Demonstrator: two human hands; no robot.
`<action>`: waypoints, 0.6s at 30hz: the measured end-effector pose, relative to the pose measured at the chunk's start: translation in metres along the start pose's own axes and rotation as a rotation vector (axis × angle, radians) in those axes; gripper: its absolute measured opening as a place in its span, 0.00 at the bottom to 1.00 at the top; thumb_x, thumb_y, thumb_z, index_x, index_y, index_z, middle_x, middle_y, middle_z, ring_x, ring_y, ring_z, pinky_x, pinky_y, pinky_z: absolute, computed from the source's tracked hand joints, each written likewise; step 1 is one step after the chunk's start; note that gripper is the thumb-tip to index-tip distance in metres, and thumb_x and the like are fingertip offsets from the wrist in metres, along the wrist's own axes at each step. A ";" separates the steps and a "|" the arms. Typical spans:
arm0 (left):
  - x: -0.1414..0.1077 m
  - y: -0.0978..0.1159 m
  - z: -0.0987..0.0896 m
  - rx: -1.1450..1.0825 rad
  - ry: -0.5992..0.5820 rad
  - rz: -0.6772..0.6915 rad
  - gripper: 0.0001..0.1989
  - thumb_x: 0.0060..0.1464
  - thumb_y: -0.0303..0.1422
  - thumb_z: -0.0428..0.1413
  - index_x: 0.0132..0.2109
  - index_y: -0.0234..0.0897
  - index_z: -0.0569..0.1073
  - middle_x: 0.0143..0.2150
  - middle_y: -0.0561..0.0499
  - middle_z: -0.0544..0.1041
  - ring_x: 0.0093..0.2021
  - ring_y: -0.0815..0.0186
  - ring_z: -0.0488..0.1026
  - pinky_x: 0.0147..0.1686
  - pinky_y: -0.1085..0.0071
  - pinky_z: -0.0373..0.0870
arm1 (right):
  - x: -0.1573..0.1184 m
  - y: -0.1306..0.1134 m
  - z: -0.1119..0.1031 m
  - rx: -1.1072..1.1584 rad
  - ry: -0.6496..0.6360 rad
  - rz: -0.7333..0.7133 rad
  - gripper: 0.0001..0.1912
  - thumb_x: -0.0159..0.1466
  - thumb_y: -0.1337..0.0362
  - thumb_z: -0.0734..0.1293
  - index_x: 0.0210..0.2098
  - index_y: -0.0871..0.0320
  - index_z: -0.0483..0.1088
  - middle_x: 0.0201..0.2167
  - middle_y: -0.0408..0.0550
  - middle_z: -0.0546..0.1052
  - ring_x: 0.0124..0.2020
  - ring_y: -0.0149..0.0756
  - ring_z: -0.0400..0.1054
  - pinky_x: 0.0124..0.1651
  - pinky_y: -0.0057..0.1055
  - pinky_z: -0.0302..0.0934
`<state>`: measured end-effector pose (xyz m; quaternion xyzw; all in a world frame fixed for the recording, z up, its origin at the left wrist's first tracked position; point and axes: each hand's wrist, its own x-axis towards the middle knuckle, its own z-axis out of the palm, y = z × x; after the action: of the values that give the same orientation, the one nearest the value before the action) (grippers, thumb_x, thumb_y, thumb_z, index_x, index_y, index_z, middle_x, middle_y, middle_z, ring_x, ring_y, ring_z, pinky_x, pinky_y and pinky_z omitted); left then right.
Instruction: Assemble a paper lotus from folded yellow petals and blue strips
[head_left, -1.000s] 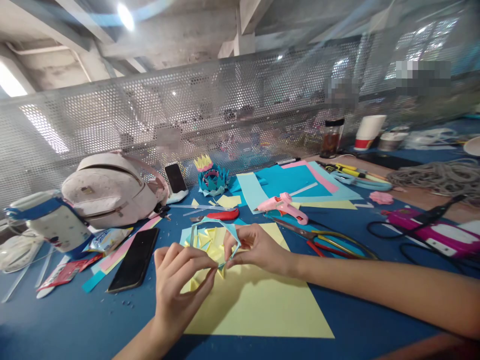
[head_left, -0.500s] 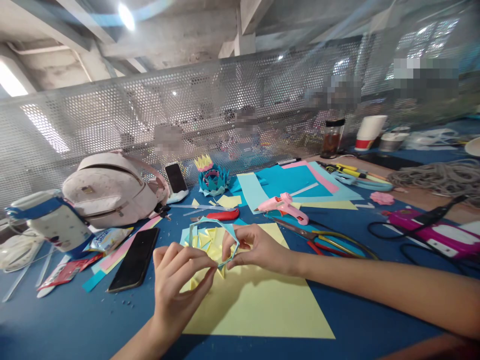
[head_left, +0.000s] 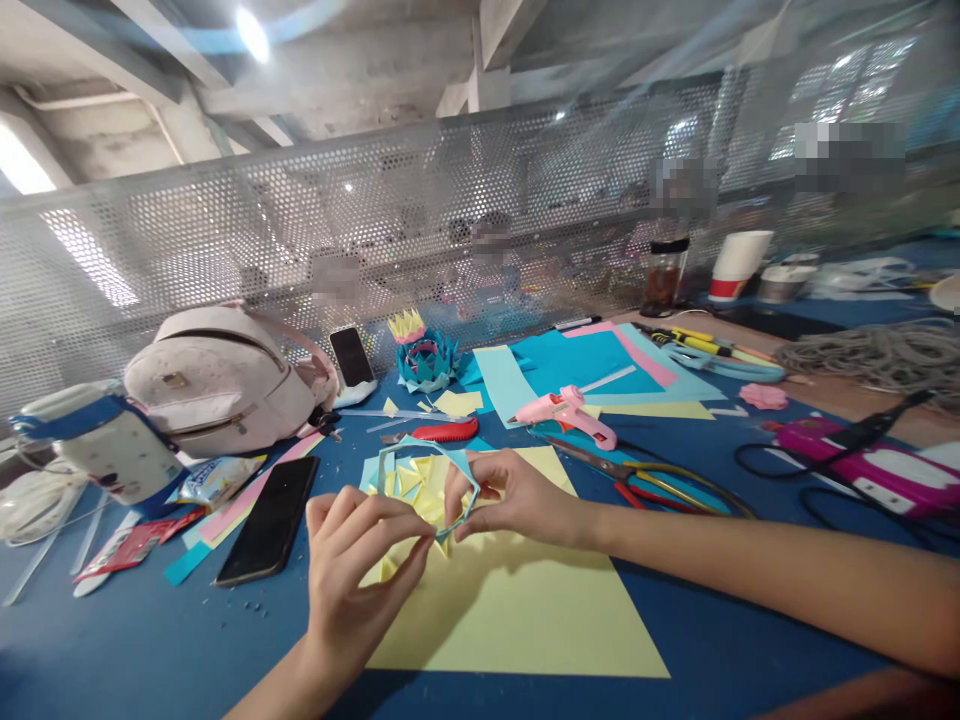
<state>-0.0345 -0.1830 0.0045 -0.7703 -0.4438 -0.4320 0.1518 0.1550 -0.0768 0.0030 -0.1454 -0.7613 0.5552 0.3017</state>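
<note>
1. Pale blue paper ring: held above the yellow sheet, between both hands; its near edge is partly covered by fingertips.
2. Left hand: thumb and index finger pinched together at the ring's near edge; exact contact too small to make out.
3. Right hand: thumb and fingers clamped on the ring's right side; some fingertips hidden behind the band.
4. Yellow folded pieces: seen through the ring, partly masked by it and the hands; count unclear.
5. Both forearms cut off by the frame.
6. Beyond the hands: red cutter, pink glue gun; scissors near the right wrist.
7. Black phone left of the left hand.
8. Perforated screen at back; figures behind it blurred.
</note>
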 end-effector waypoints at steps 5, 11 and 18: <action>0.001 0.001 0.000 0.007 0.009 -0.007 0.09 0.55 0.23 0.60 0.37 0.44 0.75 0.31 0.55 0.79 0.29 0.65 0.69 0.35 0.62 0.55 | 0.000 -0.001 -0.001 -0.035 0.010 -0.006 0.19 0.50 0.48 0.76 0.30 0.58 0.78 0.29 0.44 0.72 0.33 0.33 0.62 0.32 0.29 0.50; 0.000 0.001 -0.001 0.016 0.004 -0.005 0.08 0.55 0.23 0.60 0.37 0.44 0.76 0.31 0.56 0.79 0.29 0.65 0.70 0.35 0.62 0.55 | 0.001 0.003 0.001 -0.003 0.001 0.003 0.19 0.49 0.48 0.77 0.30 0.58 0.78 0.29 0.44 0.71 0.33 0.34 0.62 0.34 0.30 0.53; 0.001 -0.002 0.000 0.038 0.024 0.003 0.09 0.54 0.22 0.61 0.37 0.43 0.76 0.31 0.56 0.79 0.29 0.65 0.70 0.36 0.62 0.55 | 0.001 -0.001 0.001 -0.100 0.058 -0.044 0.19 0.51 0.47 0.76 0.30 0.56 0.78 0.26 0.41 0.64 0.31 0.32 0.56 0.32 0.29 0.48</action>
<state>-0.0361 -0.1813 0.0048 -0.7627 -0.4491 -0.4323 0.1721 0.1537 -0.0774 0.0042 -0.1596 -0.7819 0.5055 0.3281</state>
